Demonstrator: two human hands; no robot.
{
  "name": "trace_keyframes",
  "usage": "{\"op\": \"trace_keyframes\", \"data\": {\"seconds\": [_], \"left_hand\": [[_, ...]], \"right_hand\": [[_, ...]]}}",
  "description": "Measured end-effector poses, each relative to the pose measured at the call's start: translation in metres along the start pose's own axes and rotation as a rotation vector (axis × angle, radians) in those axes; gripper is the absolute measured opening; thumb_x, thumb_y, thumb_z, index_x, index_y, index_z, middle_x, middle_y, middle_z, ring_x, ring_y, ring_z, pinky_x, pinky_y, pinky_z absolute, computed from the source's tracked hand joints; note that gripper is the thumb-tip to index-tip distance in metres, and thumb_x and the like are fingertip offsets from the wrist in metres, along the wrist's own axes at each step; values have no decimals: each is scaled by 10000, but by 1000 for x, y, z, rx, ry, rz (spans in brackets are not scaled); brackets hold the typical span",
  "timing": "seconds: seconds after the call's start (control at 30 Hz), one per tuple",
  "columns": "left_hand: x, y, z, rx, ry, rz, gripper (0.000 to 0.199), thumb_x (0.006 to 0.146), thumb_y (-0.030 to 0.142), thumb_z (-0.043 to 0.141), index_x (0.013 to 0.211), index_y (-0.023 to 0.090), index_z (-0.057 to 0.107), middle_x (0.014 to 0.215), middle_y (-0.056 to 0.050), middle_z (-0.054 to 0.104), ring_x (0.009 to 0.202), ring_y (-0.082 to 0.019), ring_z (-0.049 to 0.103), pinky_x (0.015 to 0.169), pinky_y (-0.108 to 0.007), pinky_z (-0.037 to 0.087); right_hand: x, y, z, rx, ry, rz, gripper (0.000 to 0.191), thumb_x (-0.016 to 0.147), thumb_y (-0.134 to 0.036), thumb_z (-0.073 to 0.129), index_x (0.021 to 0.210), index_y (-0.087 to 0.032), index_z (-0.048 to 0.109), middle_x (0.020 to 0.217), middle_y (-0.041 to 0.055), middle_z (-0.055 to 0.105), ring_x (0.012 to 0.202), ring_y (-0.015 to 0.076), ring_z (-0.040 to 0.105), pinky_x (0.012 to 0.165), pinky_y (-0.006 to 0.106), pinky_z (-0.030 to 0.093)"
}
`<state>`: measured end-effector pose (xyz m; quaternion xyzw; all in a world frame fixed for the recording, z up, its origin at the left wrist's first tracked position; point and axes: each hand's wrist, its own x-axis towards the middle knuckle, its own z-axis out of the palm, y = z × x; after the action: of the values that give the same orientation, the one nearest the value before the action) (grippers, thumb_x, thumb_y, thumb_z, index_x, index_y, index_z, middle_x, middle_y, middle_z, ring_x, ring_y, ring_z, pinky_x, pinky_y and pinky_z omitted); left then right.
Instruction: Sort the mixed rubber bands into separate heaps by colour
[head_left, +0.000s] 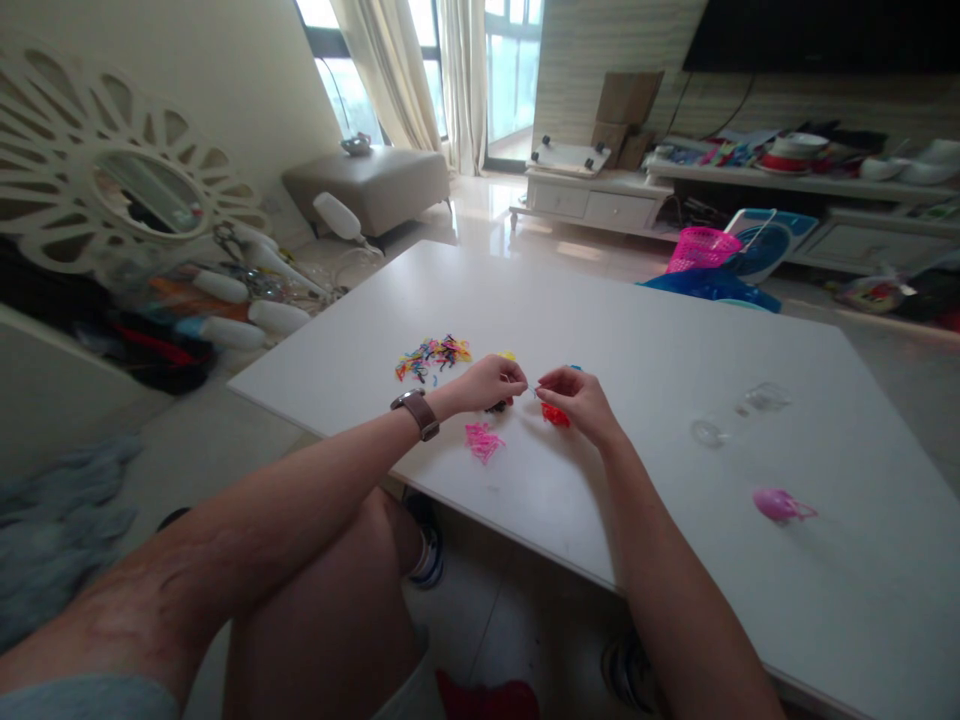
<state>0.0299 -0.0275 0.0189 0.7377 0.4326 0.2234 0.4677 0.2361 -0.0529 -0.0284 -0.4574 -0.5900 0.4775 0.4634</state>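
Observation:
My left hand [491,382], with a brown-strapped watch on its wrist, is closed in a pinch over the white table. Just right of it, my right hand [585,397] pinches too, its fingertips almost meeting the left's. A tiny pale bit [533,390] shows between the fingertips, too small to name. Small colored elastic bands lie in piles around the hands: a mixed pile [431,358] at the left, a pink pile [483,441] nearer me, and a red pile [555,415] below my right hand. Black bands [496,408] and yellow bands [508,356] are partly hidden by my left hand.
On the right of the white table [675,360] lie a clear plastic container [768,397], a clear round piece [707,432] and a pinkish-purple item [780,505]. Beyond the far edge stands a pink basket [702,248]. A lamp with white shades [277,317] is past the left edge.

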Motion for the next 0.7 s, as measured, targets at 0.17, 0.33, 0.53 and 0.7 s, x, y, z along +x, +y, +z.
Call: {"op": "trace_keyframes", "data": {"seconds": [0.17,0.33,0.53,0.7], "left_hand": [[0,-1,1,7,-8,1,139,802,245,628,788,122,690,634,-32,663,579,-126,625,496,-189,432],[1,-2,1,73,-30,8,115,766,216,610,766,129,686,627,-27,664,552,-119,597,487,-191,420],[0,-1,0,123,-65,18,116,750,204,590,755,134,682,624,-23,663,535,-112,577,479,-189,408],[2,-4,-2,72,-42,8,140,780,236,590,762,135,686,639,-32,674,561,-122,604,500,-194,427]], "right_hand": [[-1,-3,3,1,-24,8,372,649,-482,848,835,-193,706,792,47,733,736,189,679,672,305,548],[-1,-4,3,5,-10,-9,305,658,-414,830,812,-190,691,743,26,707,688,168,653,640,289,523],[0,-5,4,-37,15,-32,263,678,-406,792,791,-199,678,723,10,682,651,153,614,602,281,496],[-2,-8,5,-50,-36,-37,324,671,-473,812,794,-205,679,781,32,709,698,172,636,651,306,527]]}}
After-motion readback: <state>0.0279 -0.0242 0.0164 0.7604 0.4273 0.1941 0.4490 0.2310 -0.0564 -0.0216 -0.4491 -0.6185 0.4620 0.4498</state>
